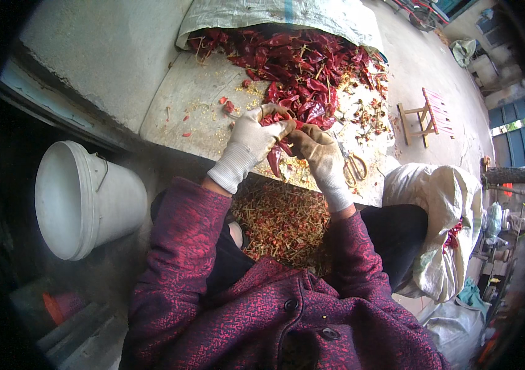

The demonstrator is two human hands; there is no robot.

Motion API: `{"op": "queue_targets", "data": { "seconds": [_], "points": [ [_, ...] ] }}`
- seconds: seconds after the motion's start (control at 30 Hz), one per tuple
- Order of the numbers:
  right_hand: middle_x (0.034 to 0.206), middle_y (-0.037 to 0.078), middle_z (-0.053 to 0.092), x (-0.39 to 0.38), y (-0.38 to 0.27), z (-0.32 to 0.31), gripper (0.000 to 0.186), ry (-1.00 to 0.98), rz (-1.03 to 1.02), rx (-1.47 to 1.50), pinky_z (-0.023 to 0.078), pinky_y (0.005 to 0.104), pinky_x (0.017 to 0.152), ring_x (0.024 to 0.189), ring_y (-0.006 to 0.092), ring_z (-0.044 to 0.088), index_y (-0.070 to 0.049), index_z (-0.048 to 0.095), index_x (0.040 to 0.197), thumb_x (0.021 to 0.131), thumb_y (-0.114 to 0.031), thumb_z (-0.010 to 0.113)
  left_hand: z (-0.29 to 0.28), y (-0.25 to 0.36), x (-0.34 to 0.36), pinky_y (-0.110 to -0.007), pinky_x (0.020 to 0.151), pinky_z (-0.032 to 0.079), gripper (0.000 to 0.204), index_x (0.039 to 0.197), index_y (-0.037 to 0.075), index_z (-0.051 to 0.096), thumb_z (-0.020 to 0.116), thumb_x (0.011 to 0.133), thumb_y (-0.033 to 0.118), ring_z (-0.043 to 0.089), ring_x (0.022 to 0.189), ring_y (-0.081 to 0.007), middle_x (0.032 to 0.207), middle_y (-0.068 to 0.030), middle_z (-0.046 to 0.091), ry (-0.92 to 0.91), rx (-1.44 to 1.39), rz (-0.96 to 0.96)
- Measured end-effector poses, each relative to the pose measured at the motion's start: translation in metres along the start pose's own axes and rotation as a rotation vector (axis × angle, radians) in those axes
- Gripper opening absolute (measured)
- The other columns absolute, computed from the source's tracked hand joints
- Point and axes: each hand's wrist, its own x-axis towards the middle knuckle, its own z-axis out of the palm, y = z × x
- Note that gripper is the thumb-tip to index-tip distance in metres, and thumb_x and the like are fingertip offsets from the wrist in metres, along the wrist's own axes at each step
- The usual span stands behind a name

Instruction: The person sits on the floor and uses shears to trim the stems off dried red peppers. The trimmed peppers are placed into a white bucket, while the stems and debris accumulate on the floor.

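Observation:
My left hand (251, 143) and my right hand (320, 154), both in white knitted work gloves, come close together over the near edge of the board (194, 111). Between them is a dried red chili pepper (275, 159); its tip hangs below the left fingers. Both hands are closed on it, thumbs and forefingers nearly meeting. Just beyond lies a heap of dried red chili peppers (312, 68), spilling from the mouth of a white woven sack (287, 13). Scissors (354, 168) lie beside my right hand, amid pale seeds and stem bits.
A white bucket (93, 200) stands at left. Stems and scraps (284, 216) cover the ground between my legs. A full white sack (435, 209) sits by my right knee. Farther right is a small wooden stool (426, 117). A wall (102, 55) borders the board on the left.

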Motion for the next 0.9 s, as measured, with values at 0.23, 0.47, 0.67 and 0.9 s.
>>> {"op": "queue_targets", "data": {
  "seconds": [0.23,0.47,0.67,0.9],
  "points": [
    [0.080,0.001,0.057,-0.008,0.009,-0.002,0.035,0.050,0.073,0.397,0.046,0.0234,0.063,0.068,0.0101,0.055,0.000,0.064,0.104,0.095,-0.034,0.068,0.004,-0.002,-0.001,-0.023,0.073,0.053,0.018,0.107,0.000,0.068,0.069,0.096,0.014,0.066,0.082,-0.0090,0.094,-0.0012,0.071,-0.056,-0.335,-0.020],
    [0.080,-0.002,0.059,0.002,0.005,-0.010,0.032,0.157,0.220,0.876,0.044,0.0209,0.054,0.060,0.0049,0.048,-0.005,0.061,0.096,0.101,-0.036,0.058,0.004,-0.020,0.007,-0.025,0.076,0.054,0.025,0.114,0.000,0.068,0.066,0.098,0.019,0.065,0.089,-0.0095,0.103,-0.0022,0.070,-0.149,-0.667,-0.069],
    [0.094,-0.001,0.062,-0.013,-0.008,0.004,0.043,0.081,0.046,0.100,0.046,0.0222,0.070,0.079,0.0061,0.055,0.000,0.062,0.119,0.094,-0.035,0.071,0.007,-0.013,0.001,-0.026,0.072,0.053,0.022,0.109,0.002,0.069,0.072,0.094,0.017,0.065,0.084,-0.0102,0.098,-0.0024,0.070,0.022,-0.581,-0.038],
    [0.090,-0.005,0.056,-0.007,0.001,0.005,0.023,0.083,-0.128,-0.051,0.041,0.0212,0.070,0.078,0.0048,0.048,0.000,0.061,0.114,0.100,-0.018,0.062,0.012,-0.004,-0.005,-0.026,0.071,0.053,0.025,0.107,0.000,0.070,0.076,0.091,0.018,0.064,0.081,-0.0099,0.093,-0.0029,0.070,0.020,-0.297,-0.035]
  ]
}}
